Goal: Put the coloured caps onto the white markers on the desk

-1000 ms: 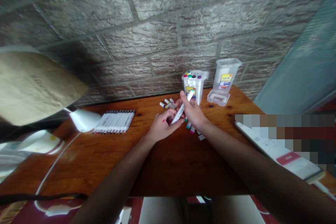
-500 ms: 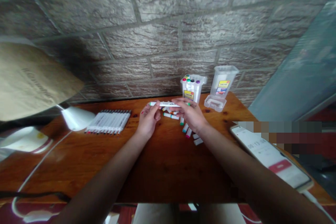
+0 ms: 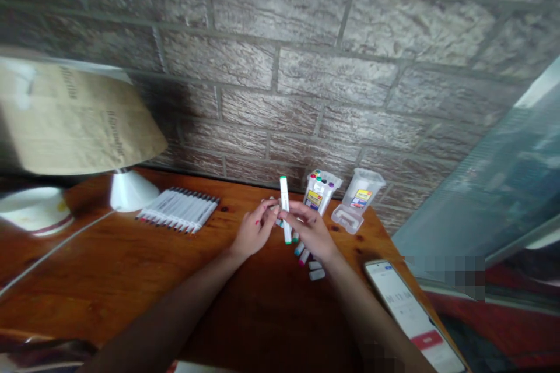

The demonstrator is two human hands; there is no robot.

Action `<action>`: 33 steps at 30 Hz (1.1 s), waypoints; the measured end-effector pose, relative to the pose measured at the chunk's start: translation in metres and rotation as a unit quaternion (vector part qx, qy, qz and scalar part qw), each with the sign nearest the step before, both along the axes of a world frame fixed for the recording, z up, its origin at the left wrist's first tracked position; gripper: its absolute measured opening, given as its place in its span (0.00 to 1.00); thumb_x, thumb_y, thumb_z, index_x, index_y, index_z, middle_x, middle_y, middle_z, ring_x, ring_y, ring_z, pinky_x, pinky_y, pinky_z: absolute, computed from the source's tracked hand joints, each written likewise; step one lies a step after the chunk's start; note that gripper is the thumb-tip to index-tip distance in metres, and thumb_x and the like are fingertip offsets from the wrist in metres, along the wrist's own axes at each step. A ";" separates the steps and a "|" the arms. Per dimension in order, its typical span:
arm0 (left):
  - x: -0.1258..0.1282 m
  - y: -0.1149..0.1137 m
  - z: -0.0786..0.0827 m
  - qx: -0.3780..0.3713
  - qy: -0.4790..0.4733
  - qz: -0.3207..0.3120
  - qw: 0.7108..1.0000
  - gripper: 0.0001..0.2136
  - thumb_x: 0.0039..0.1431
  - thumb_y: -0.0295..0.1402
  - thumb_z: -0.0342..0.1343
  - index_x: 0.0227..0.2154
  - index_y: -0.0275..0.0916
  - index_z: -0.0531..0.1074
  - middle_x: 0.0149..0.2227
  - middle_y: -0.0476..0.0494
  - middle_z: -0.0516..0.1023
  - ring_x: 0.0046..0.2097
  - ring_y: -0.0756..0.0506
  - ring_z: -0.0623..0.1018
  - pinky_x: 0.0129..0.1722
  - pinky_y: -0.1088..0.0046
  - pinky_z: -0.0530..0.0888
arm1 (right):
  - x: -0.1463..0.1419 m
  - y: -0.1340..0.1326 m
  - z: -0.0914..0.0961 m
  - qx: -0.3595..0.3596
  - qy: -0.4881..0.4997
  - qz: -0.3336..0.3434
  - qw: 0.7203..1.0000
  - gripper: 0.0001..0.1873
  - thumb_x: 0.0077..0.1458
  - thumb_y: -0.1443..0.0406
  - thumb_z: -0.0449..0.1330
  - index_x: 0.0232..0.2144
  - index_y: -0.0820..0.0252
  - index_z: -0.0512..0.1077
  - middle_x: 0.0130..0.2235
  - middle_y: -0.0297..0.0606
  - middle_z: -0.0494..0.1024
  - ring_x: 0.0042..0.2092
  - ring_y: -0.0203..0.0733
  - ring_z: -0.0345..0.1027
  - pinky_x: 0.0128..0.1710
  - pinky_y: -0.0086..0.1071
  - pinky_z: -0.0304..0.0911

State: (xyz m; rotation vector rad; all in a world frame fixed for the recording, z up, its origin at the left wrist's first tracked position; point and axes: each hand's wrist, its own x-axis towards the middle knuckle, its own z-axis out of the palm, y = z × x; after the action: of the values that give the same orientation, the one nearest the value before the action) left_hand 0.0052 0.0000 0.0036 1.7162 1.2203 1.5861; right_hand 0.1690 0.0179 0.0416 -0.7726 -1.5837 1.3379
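A white marker (image 3: 284,193) with green ends stands nearly upright between my hands, above the table. My right hand (image 3: 311,232) grips its middle, thumb in front and fingers behind. From the other side, the closed fingertips of my left hand (image 3: 254,228) press at the marker's left edge; their exact hold is partly hidden. Under and beside my right hand lie several loose markers (image 3: 303,257) with coloured ends, some covered by the hand. Just behind it is a clear plastic case (image 3: 313,200) with several markers standing in it.
A row of white markers (image 3: 177,210) lies at the left. A lamp (image 3: 131,189) and a paper cup (image 3: 37,210) stand beyond it. At the right are a second clear case (image 3: 359,193) with its lid open, and a phone (image 3: 411,309) near the table edge. A brick wall (image 3: 245,64) rises behind.
The marker has turned from lying level between my hands to nearly upright. My hands have come closer together, and the camera view has shifted.
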 end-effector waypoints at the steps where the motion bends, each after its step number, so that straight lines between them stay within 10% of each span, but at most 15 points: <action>1: 0.000 0.001 -0.003 0.008 0.015 0.023 1.000 0.15 0.65 0.43 0.53 0.48 0.41 0.73 0.29 0.48 0.79 0.30 0.48 0.78 0.34 0.74 0.72 | 0.003 0.000 0.004 0.003 0.010 -0.006 1.000 0.14 0.49 0.55 0.69 0.37 0.53 0.76 0.37 0.35 0.81 0.41 0.42 0.75 0.45 0.37 0.70; 6: -0.001 0.015 -0.007 0.022 0.105 0.157 0.982 0.15 0.69 0.42 0.46 0.48 0.42 0.72 0.36 0.43 0.83 0.37 0.44 0.82 0.37 0.73 0.71 | 0.015 0.001 0.030 0.017 0.051 -0.112 0.992 0.15 0.45 0.56 0.72 0.34 0.56 0.77 0.32 0.33 0.77 0.31 0.36 0.67 0.31 0.31 0.64; 18: -0.010 0.047 -0.006 -0.051 0.250 0.220 0.942 0.19 0.72 0.42 0.40 0.50 0.42 0.73 0.39 0.42 0.84 0.41 0.42 0.82 0.39 0.72 0.69 | 0.087 0.068 0.131 0.151 -0.027 -0.293 0.944 0.32 0.38 0.49 0.70 0.43 0.58 0.70 0.27 0.30 0.75 0.28 0.37 0.70 0.20 0.25 0.55; 25: -0.005 0.031 -0.001 -0.040 0.385 0.143 0.911 0.20 0.71 0.45 0.39 0.48 0.44 0.74 0.39 0.42 0.84 0.40 0.40 0.83 0.35 0.71 0.69 | 0.084 0.097 0.122 0.186 -0.258 -0.329 0.889 0.21 0.53 0.48 0.61 0.30 0.61 0.73 0.29 0.39 0.78 0.32 0.40 0.74 0.27 0.29 0.64; 33: -0.014 0.043 -0.005 -0.053 0.339 0.183 0.921 0.23 0.71 0.47 0.36 0.44 0.42 0.74 0.35 0.40 0.83 0.38 0.40 0.82 0.35 0.70 0.69 | 0.063 0.099 0.111 0.185 -0.388 -0.329 0.841 0.22 0.54 0.60 0.64 0.50 0.59 0.69 0.33 0.36 0.82 0.33 0.40 0.76 0.36 0.31 0.67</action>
State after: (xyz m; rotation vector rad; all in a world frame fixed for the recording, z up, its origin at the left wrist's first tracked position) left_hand -0.0090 0.0429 -0.0015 2.1369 2.0168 1.0812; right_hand 0.2319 0.1167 0.1523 -1.5436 -1.8235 0.1745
